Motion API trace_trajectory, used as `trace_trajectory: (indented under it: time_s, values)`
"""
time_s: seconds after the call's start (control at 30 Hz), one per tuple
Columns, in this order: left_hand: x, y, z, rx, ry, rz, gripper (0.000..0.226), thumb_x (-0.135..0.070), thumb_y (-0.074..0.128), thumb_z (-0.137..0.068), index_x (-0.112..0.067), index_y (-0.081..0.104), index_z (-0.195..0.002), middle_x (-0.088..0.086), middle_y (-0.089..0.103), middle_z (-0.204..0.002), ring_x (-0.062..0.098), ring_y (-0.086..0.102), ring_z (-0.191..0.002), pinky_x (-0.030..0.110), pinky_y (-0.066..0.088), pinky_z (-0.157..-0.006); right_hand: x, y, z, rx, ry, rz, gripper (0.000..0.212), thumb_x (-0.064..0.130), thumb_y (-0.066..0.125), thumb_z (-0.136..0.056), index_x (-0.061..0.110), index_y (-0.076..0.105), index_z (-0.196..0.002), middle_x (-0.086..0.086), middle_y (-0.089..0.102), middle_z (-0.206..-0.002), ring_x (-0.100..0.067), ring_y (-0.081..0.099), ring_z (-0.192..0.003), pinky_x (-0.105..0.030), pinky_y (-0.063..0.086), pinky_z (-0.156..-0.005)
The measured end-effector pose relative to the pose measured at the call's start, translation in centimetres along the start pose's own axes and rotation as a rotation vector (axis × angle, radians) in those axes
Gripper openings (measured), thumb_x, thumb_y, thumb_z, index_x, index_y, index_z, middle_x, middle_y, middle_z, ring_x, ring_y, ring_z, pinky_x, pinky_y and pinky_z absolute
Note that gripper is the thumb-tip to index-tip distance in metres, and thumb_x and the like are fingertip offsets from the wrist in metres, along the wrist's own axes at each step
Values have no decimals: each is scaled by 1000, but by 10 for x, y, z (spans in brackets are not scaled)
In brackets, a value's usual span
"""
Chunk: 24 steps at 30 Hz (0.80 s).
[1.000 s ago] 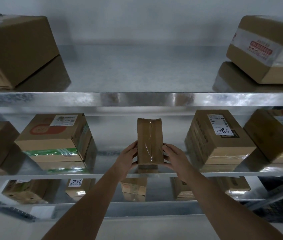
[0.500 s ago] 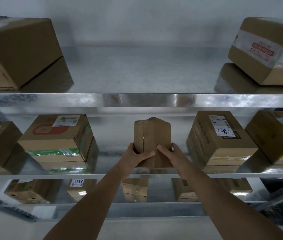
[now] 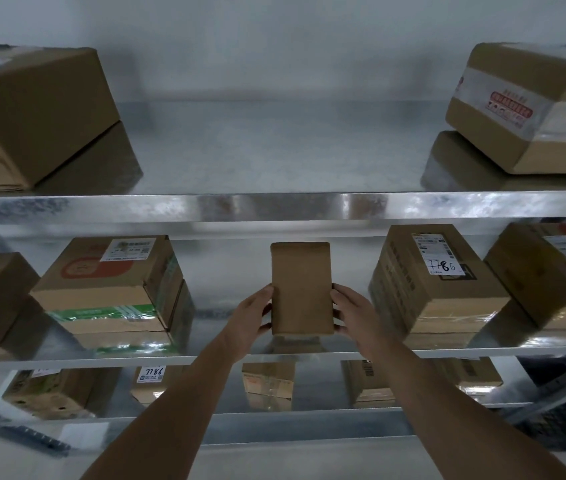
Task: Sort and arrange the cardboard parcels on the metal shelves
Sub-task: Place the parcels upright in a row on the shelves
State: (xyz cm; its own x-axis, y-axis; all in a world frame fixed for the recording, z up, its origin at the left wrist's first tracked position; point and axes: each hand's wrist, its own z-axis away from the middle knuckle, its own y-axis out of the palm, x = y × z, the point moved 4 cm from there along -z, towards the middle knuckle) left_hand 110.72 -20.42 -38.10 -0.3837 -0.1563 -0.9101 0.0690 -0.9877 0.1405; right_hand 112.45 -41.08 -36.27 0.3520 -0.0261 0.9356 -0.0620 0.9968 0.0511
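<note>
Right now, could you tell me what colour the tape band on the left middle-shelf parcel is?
Green, across the front of the parcel; head view shows it.

You've got three galvanised metal shelves [image 3: 274, 206] in view and eleven brown cardboard parcels [image 3: 301, 289]: two top, five middle, four bottom. Two bare hands [image 3: 252, 315].

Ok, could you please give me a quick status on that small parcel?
Both hands, left hand and right hand, grip small parcel by its sides. Upright, middle shelf gap. Nothing in the way.
</note>
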Motion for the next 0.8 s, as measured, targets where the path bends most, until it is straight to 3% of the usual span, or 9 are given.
trace_trajectory:
  time_s: [0.17, 0.27, 0.57, 0.7, 0.8]
  values:
    - [-5, 6, 5, -15, -26, 13, 25, -40, 41, -109, -29, 59, -124, -2, 58, -138, 19, 52, -130, 51, 40, -117, 2, -1, 3, -16, 9, 9, 18, 23, 47, -108, 31, 63, -106, 9, 69, -106, -12, 68, -96, -28, 58, -74]
    - [-5, 6, 6, -27, -31, 16, 23, -39, 42, -109, -31, 59, -121, -2, 58, -136, 19, 53, -128, 51, 40, -116, 4, 0, 4, -10, 6, 16, 17, 24, 47, -108, 29, 62, -112, 7, 68, -110, -13, 67, -99, -29, 58, -76]
    - [-4, 7, 5, -39, -32, 31, 46, -40, 40, -109, -18, 49, -149, 1, 53, -147, 23, 49, -138, 52, 38, -118, 6, 0, 5, -8, 6, -1, 18, 23, 47, -108, 30, 64, -109, 7, 69, -111, -15, 67, -101, -32, 58, -81]
    - [-6, 7, 8, -45, -26, 30, 50, -40, 46, -107, -17, 44, -151, 3, 52, -145, 26, 48, -138, 51, 39, -118, 6, 2, 6, 0, 15, -3, 17, 25, 48, -108, 28, 64, -111, 6, 69, -113, -16, 68, -104, -35, 58, -87]
    - [-10, 7, 8, -69, 14, 26, 43, -35, 55, -103, -21, 50, -144, 4, 57, -137, 27, 54, -127, 49, 47, -110, 6, 3, 5, 9, 44, -28, 23, 32, 46, -108, 22, 65, -117, 1, 71, -116, -19, 68, -105, -40, 55, -94]
